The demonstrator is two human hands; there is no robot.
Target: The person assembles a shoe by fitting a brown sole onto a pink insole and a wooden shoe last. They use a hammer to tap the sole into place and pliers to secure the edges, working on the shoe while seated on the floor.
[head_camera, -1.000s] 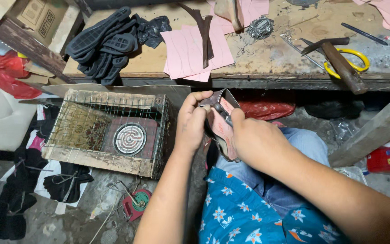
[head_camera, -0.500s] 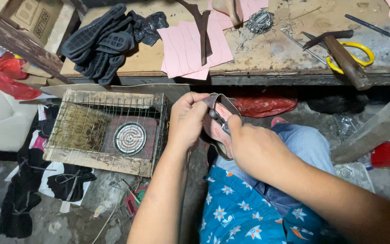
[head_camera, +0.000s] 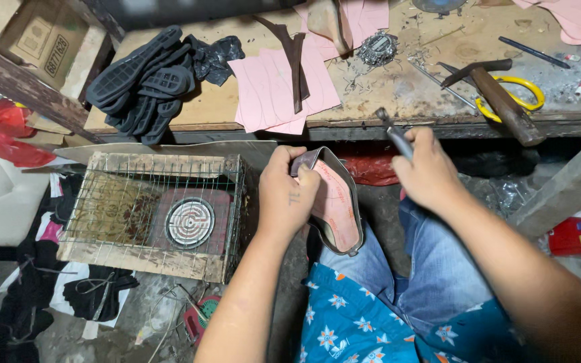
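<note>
Held over the lap: grey leather shoe upper with pink insole [head_camera: 336, 205], left hand [head_camera: 289, 195] fingers clamped round its toe edge. Gripped tight in right hand [head_camera: 428, 171]: slim metal hand tool [head_camera: 393, 131], apart from the shoe, just below the wooden workbench [head_camera: 203, 111]. Apparently mid-lasting; called for setting the tool tip squarely on the upper's rim.

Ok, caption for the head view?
Left hand holds pink-lined shoe upper; right hand lifts slim metal tool below cluttered wooden workbench.

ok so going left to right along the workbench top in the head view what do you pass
Stack of black shoe soles → pink cut sheets → round metal piece → hammer → yellow-handled scissors.
</note>
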